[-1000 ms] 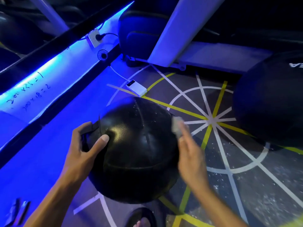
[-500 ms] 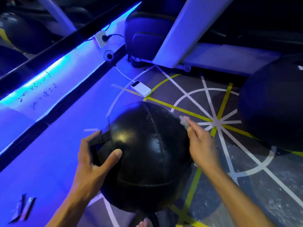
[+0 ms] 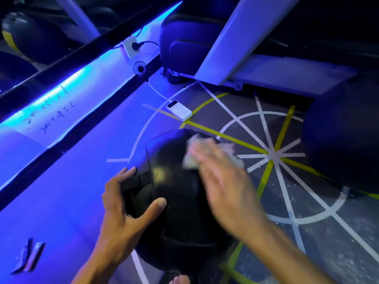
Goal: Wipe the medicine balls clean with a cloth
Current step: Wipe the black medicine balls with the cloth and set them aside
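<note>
Black medicine ball beside white power bank, second ball right.

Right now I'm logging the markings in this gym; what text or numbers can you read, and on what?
"= 1": end of the upper handwritten line on the blue-lit white wall panel; its start is unclear.
"= 2": end of the lower line; maybe "200 x 18" before it.
White rectangular power bank: display too small to read.
Black medicine ball: no readable text.

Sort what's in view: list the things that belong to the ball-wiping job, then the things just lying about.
Job:
black medicine ball
white cloth
left hand, holding the ball
right hand, pressing the cloth
second dark ball

Lying about:
white power bank
small fan
wall socket
</note>
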### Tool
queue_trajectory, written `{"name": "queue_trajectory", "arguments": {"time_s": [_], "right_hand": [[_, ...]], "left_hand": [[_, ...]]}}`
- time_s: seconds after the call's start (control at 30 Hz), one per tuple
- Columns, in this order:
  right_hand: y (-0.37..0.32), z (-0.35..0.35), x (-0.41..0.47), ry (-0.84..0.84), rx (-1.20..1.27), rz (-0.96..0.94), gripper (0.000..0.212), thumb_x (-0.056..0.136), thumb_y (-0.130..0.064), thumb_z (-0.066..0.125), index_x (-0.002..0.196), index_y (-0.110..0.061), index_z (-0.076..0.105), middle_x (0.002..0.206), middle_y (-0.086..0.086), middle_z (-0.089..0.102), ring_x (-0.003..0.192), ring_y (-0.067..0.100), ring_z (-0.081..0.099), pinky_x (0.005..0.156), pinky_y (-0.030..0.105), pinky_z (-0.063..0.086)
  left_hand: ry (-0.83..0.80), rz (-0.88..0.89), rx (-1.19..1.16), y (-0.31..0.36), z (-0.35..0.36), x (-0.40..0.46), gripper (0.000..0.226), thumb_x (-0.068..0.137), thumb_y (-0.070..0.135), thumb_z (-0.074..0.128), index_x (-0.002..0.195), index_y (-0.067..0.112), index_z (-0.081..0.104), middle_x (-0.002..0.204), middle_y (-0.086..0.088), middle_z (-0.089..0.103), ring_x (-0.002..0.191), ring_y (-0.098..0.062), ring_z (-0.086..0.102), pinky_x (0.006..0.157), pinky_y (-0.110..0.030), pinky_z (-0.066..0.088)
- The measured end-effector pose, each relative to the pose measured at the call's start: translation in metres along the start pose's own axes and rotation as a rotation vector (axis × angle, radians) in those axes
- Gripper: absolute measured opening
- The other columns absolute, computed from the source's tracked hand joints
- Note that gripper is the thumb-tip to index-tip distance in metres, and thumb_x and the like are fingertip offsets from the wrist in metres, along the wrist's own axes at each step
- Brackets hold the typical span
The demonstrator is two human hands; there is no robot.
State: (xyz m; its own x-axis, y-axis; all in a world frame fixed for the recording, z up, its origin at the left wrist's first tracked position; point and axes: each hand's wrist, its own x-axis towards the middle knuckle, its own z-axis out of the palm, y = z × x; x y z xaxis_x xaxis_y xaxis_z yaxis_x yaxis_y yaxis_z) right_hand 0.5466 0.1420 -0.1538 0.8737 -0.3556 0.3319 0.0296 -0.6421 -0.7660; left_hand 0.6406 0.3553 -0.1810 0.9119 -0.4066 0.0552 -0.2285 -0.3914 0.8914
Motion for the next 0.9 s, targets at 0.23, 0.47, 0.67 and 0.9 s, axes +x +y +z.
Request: {"name": "queue_trajectory", "arguments": {"time_s": [0.23,0.47,0.67,0.9], "right_hand": [[0.068,-0.029,0.020,0.036,0.009,0.417,0.039,0.109,-0.022,0.043,0.142,-0.037,0.058,0.145,-0.019,0.055,0.141,0.008,0.045,0.117,0.033,0.036],[0.008,0.002,0.016,-0.044,0.023,0.031,0.041,0.108,-0.021,0.039,0.146,-0.025,0.055,0.155,-0.015,0.046,0.150,0.002,0.028,0.125,0.022,0.016],[0.080,-0.027,0.000,0.056,0.183,0.595,0.032,0.108,-0.042,0.045,0.136,-0.043,0.062,0.130,-0.025,0.065,0.124,-0.002,0.057,0.108,0.034,0.047],[0.115,-0.013,-0.067,0.154,0.464,1.110,0.032,0.109,-0.021,0.038,0.119,-0.029,0.068,0.084,-0.003,0.069,0.071,0.016,0.061,0.056,0.028,0.043]], "left_hand": [[-0.017,0.013,0.011,0.000,-0.001,0.000,0.090,0.054,0.084,0.080,0.131,0.054,0.046,0.145,0.003,0.051,0.138,-0.022,0.048,0.114,-0.054,0.041],[-0.061,0.032,0.007,-0.001,-0.006,0.008,0.085,0.057,0.082,0.080,0.130,0.053,0.047,0.142,-0.001,0.052,0.137,-0.023,0.049,0.115,-0.054,0.040],[-0.084,0.016,0.008,0.002,-0.010,0.011,0.085,0.054,0.082,0.081,0.127,0.053,0.048,0.140,0.000,0.053,0.135,-0.019,0.050,0.115,-0.052,0.040],[-0.140,-0.046,-0.108,0.014,-0.032,0.022,0.064,0.063,0.067,0.080,0.112,0.028,0.068,0.129,0.006,0.065,0.128,-0.012,0.059,0.108,-0.033,0.047]]}}
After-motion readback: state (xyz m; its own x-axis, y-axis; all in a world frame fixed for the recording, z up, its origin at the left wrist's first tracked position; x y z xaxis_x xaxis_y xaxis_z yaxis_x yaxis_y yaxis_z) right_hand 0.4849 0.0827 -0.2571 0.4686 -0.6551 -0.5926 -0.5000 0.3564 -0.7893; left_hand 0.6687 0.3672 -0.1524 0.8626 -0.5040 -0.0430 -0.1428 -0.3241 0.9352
